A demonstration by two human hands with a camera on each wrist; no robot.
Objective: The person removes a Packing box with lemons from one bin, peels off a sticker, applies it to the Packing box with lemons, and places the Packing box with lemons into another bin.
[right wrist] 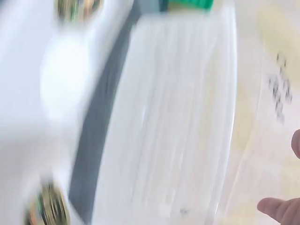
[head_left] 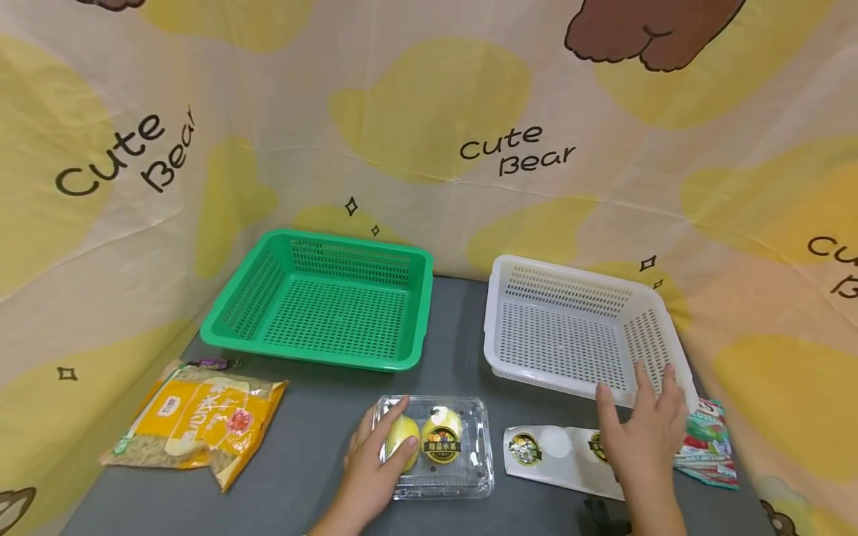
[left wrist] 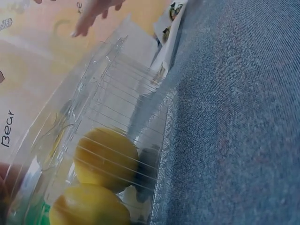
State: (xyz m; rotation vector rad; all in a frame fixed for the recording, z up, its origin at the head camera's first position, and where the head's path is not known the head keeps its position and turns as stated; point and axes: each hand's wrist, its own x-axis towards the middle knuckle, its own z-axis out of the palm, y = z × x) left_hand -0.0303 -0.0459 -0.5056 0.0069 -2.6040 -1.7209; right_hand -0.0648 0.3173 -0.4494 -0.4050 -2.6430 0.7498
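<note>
A clear plastic clamshell box (head_left: 469, 447) holding yellow, lemon-like fruit (left wrist: 105, 157) sits at the front middle of the table. On its lid is a round label (head_left: 442, 445) with a dark band. My left hand (head_left: 372, 458) holds the box at its left end, thumb and forefinger over the lid, the other fingers along the side. To the right lies a white strip of stickers (head_left: 576, 461) with matching round labels and a blank white circle. Over the strip's right end hangs my right hand (head_left: 643, 432), fingers spread and holding nothing, fingertips overlapping the white basket's front rim.
Behind stand a green basket (head_left: 335, 357) at left and a white basket (head_left: 556, 383) at right. An orange-and-yellow food bag (head_left: 201, 424) lies far left, a teal-and-red packet (head_left: 713, 447) far right. A dark object (head_left: 603, 517) shows at the front edge. Printed cloth (head_left: 429, 112) hangs behind.
</note>
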